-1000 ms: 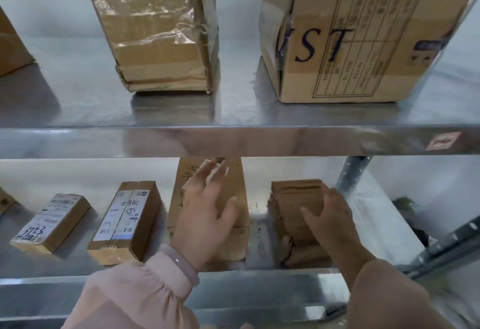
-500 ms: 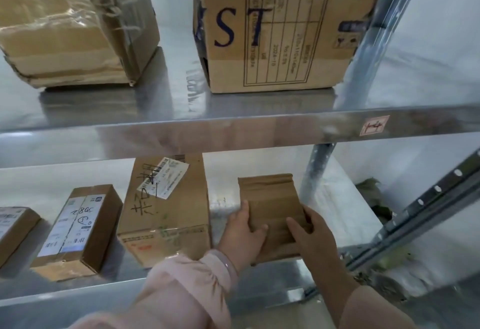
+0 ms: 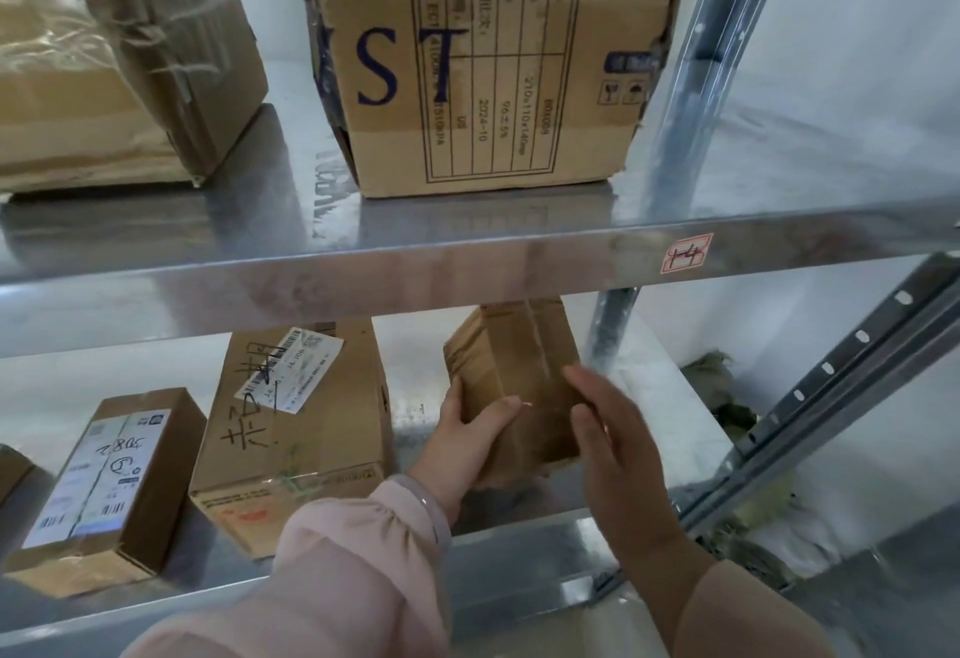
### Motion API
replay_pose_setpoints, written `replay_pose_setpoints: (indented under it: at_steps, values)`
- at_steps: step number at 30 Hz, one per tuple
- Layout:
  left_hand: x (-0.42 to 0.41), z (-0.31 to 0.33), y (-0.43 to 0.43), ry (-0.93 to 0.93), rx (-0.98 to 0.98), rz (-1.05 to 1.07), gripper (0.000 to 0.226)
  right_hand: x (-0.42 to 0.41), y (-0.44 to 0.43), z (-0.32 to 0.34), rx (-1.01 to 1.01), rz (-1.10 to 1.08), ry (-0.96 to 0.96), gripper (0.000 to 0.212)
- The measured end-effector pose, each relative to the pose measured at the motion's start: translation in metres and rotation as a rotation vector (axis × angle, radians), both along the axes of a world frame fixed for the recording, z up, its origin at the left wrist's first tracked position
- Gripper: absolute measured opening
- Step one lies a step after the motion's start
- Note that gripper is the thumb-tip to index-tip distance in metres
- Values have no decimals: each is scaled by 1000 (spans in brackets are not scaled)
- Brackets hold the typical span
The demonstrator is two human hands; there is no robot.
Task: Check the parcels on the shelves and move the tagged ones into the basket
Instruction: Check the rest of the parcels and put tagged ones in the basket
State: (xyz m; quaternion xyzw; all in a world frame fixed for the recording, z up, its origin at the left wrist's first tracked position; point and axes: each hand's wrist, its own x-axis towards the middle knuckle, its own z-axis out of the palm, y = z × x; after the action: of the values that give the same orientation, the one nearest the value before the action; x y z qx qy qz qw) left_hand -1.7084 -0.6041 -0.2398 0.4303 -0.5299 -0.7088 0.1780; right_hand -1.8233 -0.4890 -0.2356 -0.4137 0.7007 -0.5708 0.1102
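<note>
A small plain brown parcel (image 3: 519,376) is tilted up on the lower shelf (image 3: 519,548), between my two hands. My left hand (image 3: 467,441) grips its left side, thumb across the front. My right hand (image 3: 618,444) rests against its right side with the fingers straight. No label shows on the faces I see. To the left lies a larger carton (image 3: 301,439) with a white label and handwriting. Further left is a small box (image 3: 109,480) with a white label marked in pen. No basket is in view.
The upper shelf (image 3: 467,252) carries a taped brown parcel (image 3: 114,59) and a carton printed "ST" (image 3: 488,59). A small pink sticker (image 3: 685,253) sits on that shelf's front edge. Steel uprights (image 3: 696,85) and a slotted brace (image 3: 831,397) stand at right.
My left hand left the big labelled carton and joined the right on the small brown parcel. Both hands have tipped that parcel up. The view shifted right and closer.
</note>
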Motion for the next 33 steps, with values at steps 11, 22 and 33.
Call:
replay_pose_setpoints:
  at_steps: [11,22,33]
  values:
    - [9,-16,1,337,412,102,46,-27,5,-9,146,78,-577,38]
    - [49,63,18,79,-436,86,75,6,-13,42,-1,58,-83,62]
    - [193,88,11,76,-609,397,61,133,-68,66,-21,361,-149,66]
